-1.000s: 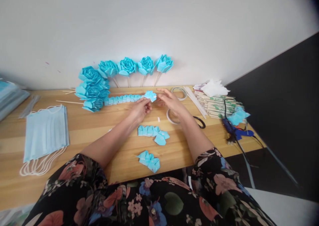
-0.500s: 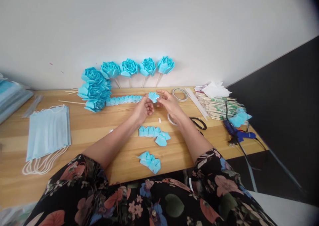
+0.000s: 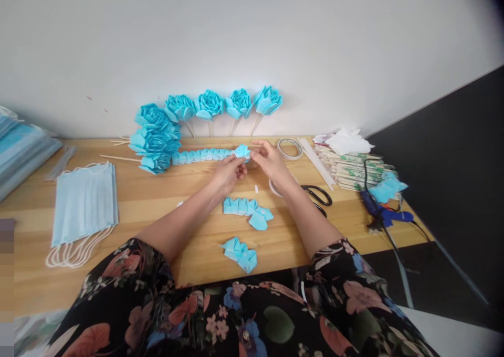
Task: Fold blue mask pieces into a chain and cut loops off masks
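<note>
Between my two hands, above the middle of the table, is a small folded blue petal piece [image 3: 241, 150]. My left hand [image 3: 229, 172] pinches its lower side with thumb and fingers. On its right edge, the thumb and fingertips of my right hand [image 3: 271, 161] close on it, with the index finger lifted. Behind my left hand a row of folded blue petals [image 3: 200, 156] lies along the table. Nearer to me are a shorter row of folded petals [image 3: 239, 206] with a loose petal [image 3: 260, 219] at its end, and a small petal cluster [image 3: 241, 254].
Finished blue flowers [image 3: 209, 105] on sticks lean against the wall, others pile up at left [image 3: 155, 136]. Face masks [image 3: 84, 205] lie on the left. On the right are a tape roll [image 3: 289, 149], black-handled scissors [image 3: 321, 195], wrapped sticks [image 3: 352, 168] and a blue glue gun [image 3: 389, 215].
The petal piece has turned a little in my fingers, and my left fingers have shifted beneath it. The whole view has slid slightly, so the table things appear further right.
</note>
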A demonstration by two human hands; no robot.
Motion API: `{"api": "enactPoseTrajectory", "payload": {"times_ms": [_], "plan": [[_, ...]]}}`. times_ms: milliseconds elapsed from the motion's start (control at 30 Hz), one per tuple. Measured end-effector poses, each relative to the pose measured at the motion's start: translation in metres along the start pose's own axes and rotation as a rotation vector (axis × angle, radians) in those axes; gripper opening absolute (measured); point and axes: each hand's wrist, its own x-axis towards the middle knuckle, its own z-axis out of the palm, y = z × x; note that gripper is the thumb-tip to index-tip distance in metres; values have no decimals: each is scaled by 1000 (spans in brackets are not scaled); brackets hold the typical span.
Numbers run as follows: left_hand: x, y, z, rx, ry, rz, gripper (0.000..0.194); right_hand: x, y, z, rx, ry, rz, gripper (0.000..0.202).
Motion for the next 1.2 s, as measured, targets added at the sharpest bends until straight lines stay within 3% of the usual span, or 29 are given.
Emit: {"api": "enactPoseTrajectory", "payload": {"times_ms": [100,233,367,733,967,1200], "plan": [[-2,1,1,-7,23,4,21,-3,-11,-6,-324,149,-192,11],[-3,1,1,-16,14,5,21,-9,-20,-8,-622,63,-335,11],[-2,0,-1,-34,3,4,22,-10,-19,-7,-800,-7,-353,14],[2,-1,-3,-22,-24,-1,18,-10,-24,-6,-811,-70,-304,15],[1,-1,-3,-11,-15,0,28,-10,-24,-6,-800,-73,-289,20],[1,-1,-3,-16,-19,3,27,-10,-22,-8,-765,-84,-278,19]]}}
